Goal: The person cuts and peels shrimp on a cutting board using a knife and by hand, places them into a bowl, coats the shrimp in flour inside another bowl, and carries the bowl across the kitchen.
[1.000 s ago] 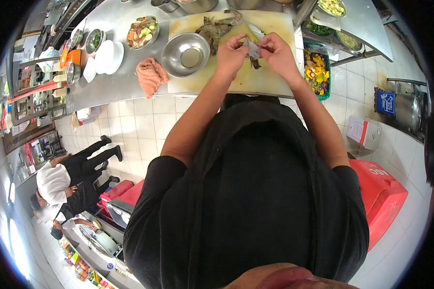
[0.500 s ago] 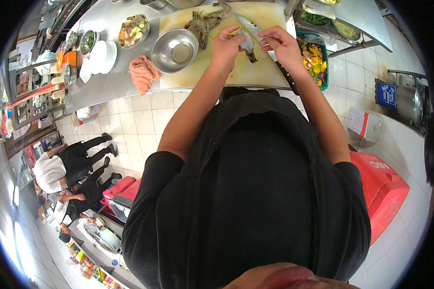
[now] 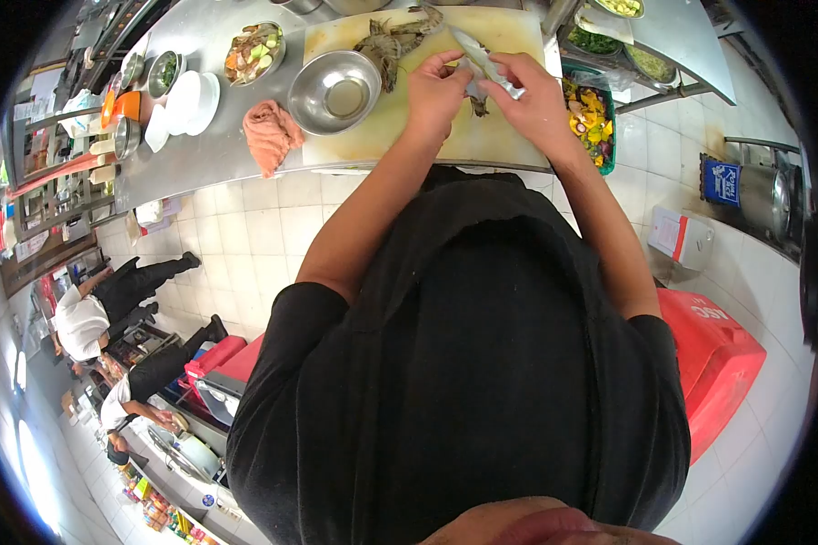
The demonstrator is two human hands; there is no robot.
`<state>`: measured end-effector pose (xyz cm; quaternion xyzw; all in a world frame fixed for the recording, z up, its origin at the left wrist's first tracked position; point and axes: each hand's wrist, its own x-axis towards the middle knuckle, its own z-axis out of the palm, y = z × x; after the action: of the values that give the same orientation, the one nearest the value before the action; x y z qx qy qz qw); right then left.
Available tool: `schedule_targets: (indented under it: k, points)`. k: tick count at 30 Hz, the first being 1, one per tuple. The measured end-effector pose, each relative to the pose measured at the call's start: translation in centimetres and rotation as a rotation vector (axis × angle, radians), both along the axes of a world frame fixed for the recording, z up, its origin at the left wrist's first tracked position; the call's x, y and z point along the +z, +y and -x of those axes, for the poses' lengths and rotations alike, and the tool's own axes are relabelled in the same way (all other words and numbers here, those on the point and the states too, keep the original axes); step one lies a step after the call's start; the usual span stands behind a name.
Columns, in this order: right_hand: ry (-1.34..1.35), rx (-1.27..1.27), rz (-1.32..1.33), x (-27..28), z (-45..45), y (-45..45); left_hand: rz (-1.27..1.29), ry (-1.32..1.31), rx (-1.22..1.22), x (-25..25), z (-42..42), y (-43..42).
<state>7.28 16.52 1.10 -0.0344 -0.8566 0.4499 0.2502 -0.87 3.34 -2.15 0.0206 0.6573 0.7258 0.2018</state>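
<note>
A grey prawn [image 3: 479,106] sits between my two hands over the yellowed cutting board [image 3: 427,136], its dark tail showing below my fingers. My left hand [image 3: 434,89] pinches the prawn from the left. My right hand [image 3: 534,98] is closed just to the right, thumb and finger close to the prawn; what they grip is partly hidden. A knife blade [image 3: 472,50] slants behind the fingers of my right hand. Its handle is out of sight, so I cannot tell whether that hand holds it. Whole prawns [image 3: 386,53] lie heaped at the board's far side.
A steel bowl [image 3: 327,104] overlaps the board's left side, near an orange cloth [image 3: 271,136]. Farther left are a bowl of cut food [image 3: 253,56] and white dishes [image 3: 191,102]. A green bin of scraps [image 3: 591,123] stands right. Two co-workers [image 3: 86,322] are at left.
My hands have drawn closer together around the prawn, and my right fingers have closed in. The knife's black handle, visible earlier beside my right wrist, no longer shows. The co-workers have shifted apart.
</note>
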Motion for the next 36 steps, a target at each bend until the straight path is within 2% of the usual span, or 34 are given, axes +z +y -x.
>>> schedule_targets:
  k: [2, 5, 11, 14, 17, 20, 23, 24, 27, 28, 32, 36]
  points:
    - [0.078, 0.07, -0.098, -0.3, 1.3, -0.6, -0.015, 0.057, -0.008, -0.4, 0.1, -0.2]
    - [0.066, 0.072, -0.107, -2.0, 2.7, -1.3, -0.058, 0.118, 0.003, -0.7, 0.3, -1.3]
    - [-0.298, 0.1, 0.386, -2.9, 4.0, -2.7, -0.11, 0.057, 0.004, -1.0, 0.6, -4.2]
    - [-0.272, 0.112, 0.506, -3.0, 4.4, -4.1, -0.164, 0.003, -0.01, -0.8, 1.0, -6.0]
    - [-0.228, 0.051, 0.399, -2.5, 4.4, -5.8, -0.169, -0.023, -0.008, -0.4, 1.3, -7.8]
    - [-0.22, -0.004, 0.473, -3.0, 4.4, -5.7, -0.156, -0.03, 0.011, -0.4, 1.9, -9.6]
    - [-0.253, -0.109, 0.222, -4.9, 3.7, -3.7, -0.162, -0.024, 0.048, -0.1, 3.2, -12.2]
    - [-0.208, -0.061, -0.012, -6.7, 3.4, -2.4, -0.182, -0.016, 0.075, -0.3, 3.7, -13.2]
    - [-0.308, -0.089, -0.183, -7.3, 2.8, -2.4, -0.165, 0.061, 0.183, 0.3, 5.3, -15.8]
    - [-0.344, -0.104, -0.088, -7.1, 3.3, -3.0, -0.145, 0.097, 0.229, 0.8, 5.9, -16.5]
    - [-0.207, 0.0, -0.327, -6.1, 7.4, -4.4, 0.035, 0.275, 0.259, 1.8, 8.1, -18.5]
    - [-0.115, 0.088, -0.624, -7.9, 14.8, -3.1, 0.464, 0.527, 0.176, -0.5, 9.6, -19.9]
